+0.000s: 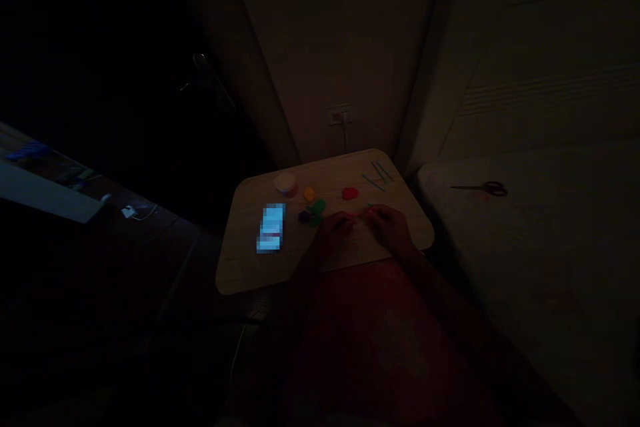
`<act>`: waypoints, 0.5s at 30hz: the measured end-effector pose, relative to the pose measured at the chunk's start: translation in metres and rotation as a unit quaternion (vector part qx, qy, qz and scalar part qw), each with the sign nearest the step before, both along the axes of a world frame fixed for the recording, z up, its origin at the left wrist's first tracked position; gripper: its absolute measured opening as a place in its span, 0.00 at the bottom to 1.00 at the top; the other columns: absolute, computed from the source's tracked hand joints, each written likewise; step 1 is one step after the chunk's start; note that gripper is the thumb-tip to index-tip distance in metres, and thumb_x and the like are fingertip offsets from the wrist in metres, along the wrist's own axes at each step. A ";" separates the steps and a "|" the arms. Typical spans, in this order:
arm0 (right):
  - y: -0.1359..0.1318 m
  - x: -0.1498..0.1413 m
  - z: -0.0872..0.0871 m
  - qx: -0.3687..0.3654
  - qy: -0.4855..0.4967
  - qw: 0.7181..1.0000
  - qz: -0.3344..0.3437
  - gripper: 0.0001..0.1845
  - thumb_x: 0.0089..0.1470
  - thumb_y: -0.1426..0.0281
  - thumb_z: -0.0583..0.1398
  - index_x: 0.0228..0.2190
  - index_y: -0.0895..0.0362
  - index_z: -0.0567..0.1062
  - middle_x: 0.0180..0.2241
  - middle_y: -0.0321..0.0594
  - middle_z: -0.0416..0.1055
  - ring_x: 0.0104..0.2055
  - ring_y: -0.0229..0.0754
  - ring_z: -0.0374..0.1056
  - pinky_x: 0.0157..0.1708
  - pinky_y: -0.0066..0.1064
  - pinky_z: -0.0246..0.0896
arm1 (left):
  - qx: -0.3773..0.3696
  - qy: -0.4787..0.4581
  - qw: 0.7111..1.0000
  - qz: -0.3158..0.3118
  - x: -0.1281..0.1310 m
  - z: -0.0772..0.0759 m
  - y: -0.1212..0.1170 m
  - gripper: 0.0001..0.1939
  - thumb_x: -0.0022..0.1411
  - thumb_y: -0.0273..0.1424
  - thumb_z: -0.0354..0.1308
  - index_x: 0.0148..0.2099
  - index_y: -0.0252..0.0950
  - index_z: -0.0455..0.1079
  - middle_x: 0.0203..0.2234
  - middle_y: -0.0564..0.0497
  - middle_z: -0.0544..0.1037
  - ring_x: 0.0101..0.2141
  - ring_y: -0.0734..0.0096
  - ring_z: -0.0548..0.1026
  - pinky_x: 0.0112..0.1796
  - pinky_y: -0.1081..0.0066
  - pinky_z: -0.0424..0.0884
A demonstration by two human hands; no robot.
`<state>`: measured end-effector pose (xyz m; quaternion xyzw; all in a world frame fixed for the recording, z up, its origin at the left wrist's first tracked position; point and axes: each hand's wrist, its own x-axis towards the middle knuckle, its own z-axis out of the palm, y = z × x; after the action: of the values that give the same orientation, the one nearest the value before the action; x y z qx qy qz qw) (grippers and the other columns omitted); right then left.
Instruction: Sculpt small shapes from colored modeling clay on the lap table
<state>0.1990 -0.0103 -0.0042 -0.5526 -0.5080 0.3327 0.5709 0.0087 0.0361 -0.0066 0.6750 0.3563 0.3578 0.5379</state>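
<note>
The room is very dark. My left hand [334,232] and my right hand [391,228] meet over a small wooden table [250,267], fingers pinched together on a small reddish piece [358,215] between them. Just beyond my hands lie lumps of clay: a red one [350,193], an orange one [309,194], a green one [317,208] and a dark one [303,217]. A lit phone [271,227] lies to the left of my left hand.
A small round white container [285,183] sits at the table's back left, thin sticks [380,175] at its back right. Scissors [487,188] lie on the pale surface to the right. A wall socket [339,115] with a cable is behind the table.
</note>
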 end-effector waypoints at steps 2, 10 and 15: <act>0.000 0.000 0.001 0.001 -0.008 1.000 -0.003 0.14 0.53 0.58 0.64 0.28 0.56 0.78 0.28 0.39 0.76 0.30 0.42 0.68 0.32 0.31 0.62 | -0.001 -0.007 1.000 0.000 0.000 -0.002 0.001 0.15 0.63 0.41 0.60 0.39 0.33 0.76 0.33 0.49 0.79 0.30 0.73 0.72 0.34 0.73 0.68; -0.001 0.002 -0.001 -0.006 -0.020 1.000 0.002 0.17 0.58 0.58 0.59 0.22 0.54 0.72 0.20 0.35 0.68 0.25 0.39 0.62 0.28 0.30 0.58 | 0.002 0.003 1.000 0.000 0.000 -0.002 0.000 0.16 0.63 0.43 0.60 0.39 0.34 0.75 0.29 0.51 0.76 0.30 0.72 0.70 0.34 0.73 0.66; -0.001 0.003 0.000 0.002 -0.039 0.999 0.001 0.18 0.58 0.58 0.58 0.26 0.55 0.80 0.26 0.40 0.77 0.30 0.44 0.70 0.34 0.33 0.65 | 0.006 -0.003 1.000 0.004 0.000 -0.001 0.000 0.16 0.63 0.43 0.60 0.38 0.34 0.75 0.28 0.51 0.76 0.30 0.72 0.70 0.34 0.73 0.67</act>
<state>0.2018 -0.0112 -0.0046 -0.5638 -0.5312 0.3102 0.5512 0.0091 0.0364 -0.0081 0.6758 0.3548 0.3643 0.5335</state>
